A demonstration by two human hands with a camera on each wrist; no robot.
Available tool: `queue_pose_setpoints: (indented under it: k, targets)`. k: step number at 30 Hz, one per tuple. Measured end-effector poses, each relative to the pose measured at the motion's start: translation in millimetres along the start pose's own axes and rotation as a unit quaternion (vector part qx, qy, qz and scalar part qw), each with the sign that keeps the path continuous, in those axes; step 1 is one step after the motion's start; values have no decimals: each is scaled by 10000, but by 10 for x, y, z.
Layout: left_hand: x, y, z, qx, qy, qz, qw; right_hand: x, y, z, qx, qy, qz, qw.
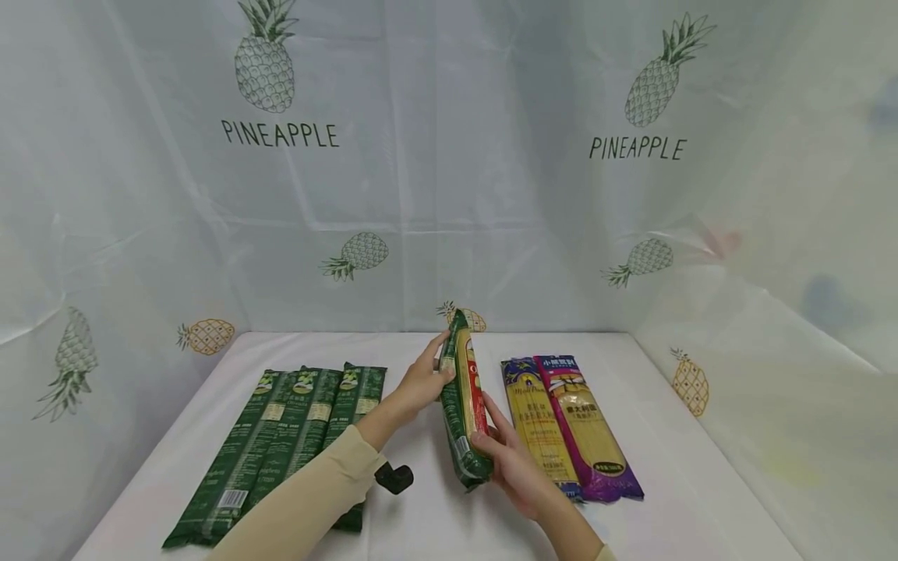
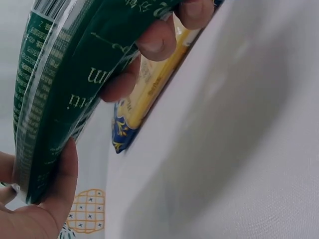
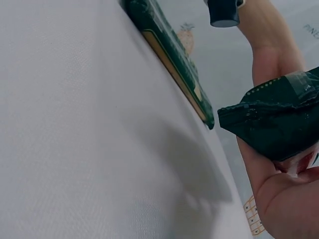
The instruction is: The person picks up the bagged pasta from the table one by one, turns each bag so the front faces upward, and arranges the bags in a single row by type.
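Pasta packet (image 1: 463, 401), green with a red label, is tilted at the centre of the frame, lifted off the tabletop (image 1: 449, 534). From where I stand, the left grip (image 1: 424, 382) clasps its upper part and the right grip (image 1: 510, 457) its lower end. My worry is a slip: the film looks slick, and if either side loosened, that end could swing down and knock the tabletop. Bending it hard might snap the strands inside. Its wrapper shows pale yellow pasta along one face. Right of frame, the blue packet (image 1: 539, 421) and purple packet (image 1: 589, 428) show yellow pasta too; at lower left, three green packets (image 1: 298, 432) present printed faces, mostly hiding their contents.
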State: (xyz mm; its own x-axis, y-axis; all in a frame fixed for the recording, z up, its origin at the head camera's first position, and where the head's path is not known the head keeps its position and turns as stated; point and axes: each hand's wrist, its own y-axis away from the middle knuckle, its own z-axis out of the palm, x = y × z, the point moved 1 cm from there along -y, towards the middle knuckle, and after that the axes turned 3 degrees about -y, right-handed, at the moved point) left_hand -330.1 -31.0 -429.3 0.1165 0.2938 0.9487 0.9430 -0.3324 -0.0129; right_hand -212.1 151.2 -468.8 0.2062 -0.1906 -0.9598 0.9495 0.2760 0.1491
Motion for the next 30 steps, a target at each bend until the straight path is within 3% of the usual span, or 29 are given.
queue_pose_setpoints:
  k: [5, 9, 15, 22, 30]
  targets:
    - [16, -6, -6, -185, -68, -23, 9998, 10, -12, 6, 252, 357, -217, 9988]
    - [50, 17, -7, -276, -508, 109, 9983, 22, -15, 17, 496, 689, -469, 9953]
    - [85, 49, -15, -120, -1155, 483, 9921, 19, -6, 65, 801, 1129, -715, 9878]
    - [101, 36, -4, -114, -1211, 621, 9906, 25, -17, 82, 1005, 1479, -826, 9804]
    - [83, 45, 0, 182, -1303, 558, 9897, 6, -3, 133, 1048, 1750, -929, 9746]
